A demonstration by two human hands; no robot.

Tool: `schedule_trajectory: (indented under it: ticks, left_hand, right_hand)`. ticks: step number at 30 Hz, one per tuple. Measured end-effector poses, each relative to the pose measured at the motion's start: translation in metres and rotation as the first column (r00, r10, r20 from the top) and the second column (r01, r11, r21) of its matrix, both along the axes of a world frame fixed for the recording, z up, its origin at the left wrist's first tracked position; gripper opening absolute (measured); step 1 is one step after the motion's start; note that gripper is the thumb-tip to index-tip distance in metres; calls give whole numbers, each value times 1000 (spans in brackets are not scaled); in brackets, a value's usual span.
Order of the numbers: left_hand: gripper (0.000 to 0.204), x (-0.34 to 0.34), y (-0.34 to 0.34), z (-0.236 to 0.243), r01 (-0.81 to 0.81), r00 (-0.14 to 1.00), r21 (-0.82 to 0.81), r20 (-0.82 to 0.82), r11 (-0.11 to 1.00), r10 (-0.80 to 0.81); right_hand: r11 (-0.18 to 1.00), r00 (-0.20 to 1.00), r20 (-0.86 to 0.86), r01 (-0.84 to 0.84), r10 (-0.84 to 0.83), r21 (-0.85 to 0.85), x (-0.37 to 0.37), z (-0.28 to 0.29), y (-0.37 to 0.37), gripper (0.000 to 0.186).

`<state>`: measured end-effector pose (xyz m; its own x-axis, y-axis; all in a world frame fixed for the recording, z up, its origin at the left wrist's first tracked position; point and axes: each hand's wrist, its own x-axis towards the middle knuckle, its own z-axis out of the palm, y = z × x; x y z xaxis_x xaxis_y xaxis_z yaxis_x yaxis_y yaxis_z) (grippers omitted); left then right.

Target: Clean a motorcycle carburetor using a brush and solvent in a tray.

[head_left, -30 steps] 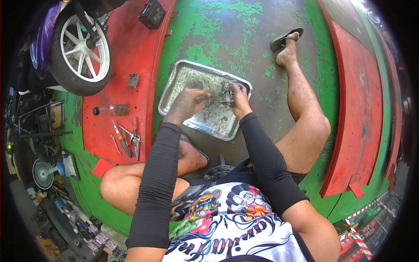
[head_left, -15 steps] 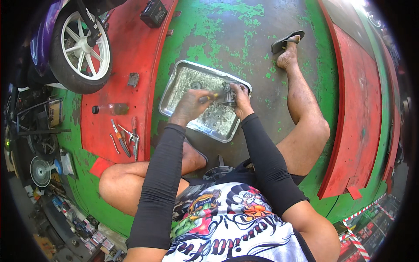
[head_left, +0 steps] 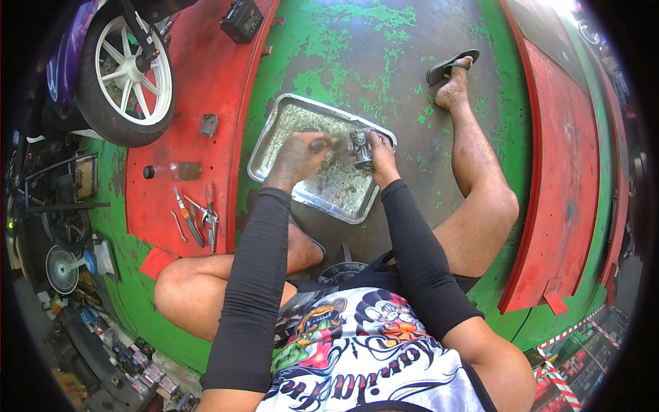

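Right hand pinches grey metal part, tray below hand. Left hand, near part, curls round small tool. Part not put down: work looks unfinished; cannot tell how much left.

Grey part — speckled silver tray

Upper-limb and leg posture, seated

Left hand curled into a closed grip, knuckles up; right hand also gripping, near it but apart. Left forearm and right forearm reach forward, black-sleeved. Left leg folded inward — right leg extended ahead, knee bent.
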<state>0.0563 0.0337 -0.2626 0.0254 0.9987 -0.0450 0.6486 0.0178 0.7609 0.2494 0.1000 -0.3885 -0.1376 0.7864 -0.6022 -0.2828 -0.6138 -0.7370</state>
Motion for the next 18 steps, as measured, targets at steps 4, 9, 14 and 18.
schedule_trajectory:
  ticks: [4,9,14,18]
  left_hand:
    - [18,6,1,4,-36,999,-66,-24,997,34]
    - [18,-6,1,1,-33,999,-107,-24,994,31]
    - [18,-7,0,0,33,982,-15,186,999,-30]
    - [16,-43,-9,4,-86,961,-83,257,993,105]
  right_hand:
    - [998,998,15,-57,57,13,-2,3,3,38]
    - [995,995,-79,-66,61,-71,14,15,-1,43]
    - [947,940,-240,-285,244,-151,13,30,3,34]
    - [910,937,-302,-272,175,-314,14,65,-1,45]
